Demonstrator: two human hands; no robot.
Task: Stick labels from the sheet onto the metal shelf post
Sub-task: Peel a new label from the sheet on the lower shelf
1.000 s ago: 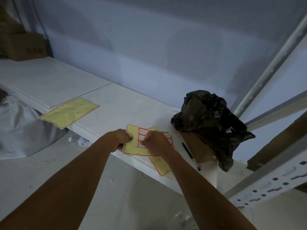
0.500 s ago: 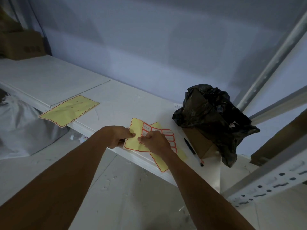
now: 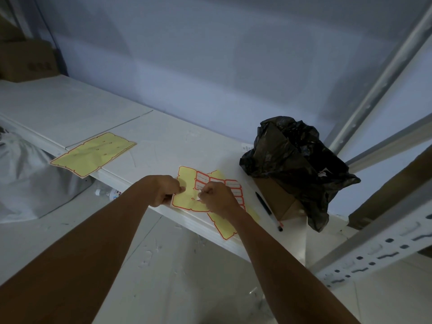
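Your left hand (image 3: 163,190) pinches the left edge of the yellow label sheet (image 3: 187,181), which lies at the near edge of the white shelf (image 3: 163,141). Your right hand (image 3: 219,197), fingers curled, seems to pinch a small white label (image 3: 198,198) at the sheet's middle, though the dim light makes this uncertain. Red-bordered labels fill the sheet's far right part. The perforated metal shelf post (image 3: 374,256) slants across the near right, well apart from both hands. A pen (image 3: 266,206) lies just right of the sheet, beside a black bag (image 3: 297,160).
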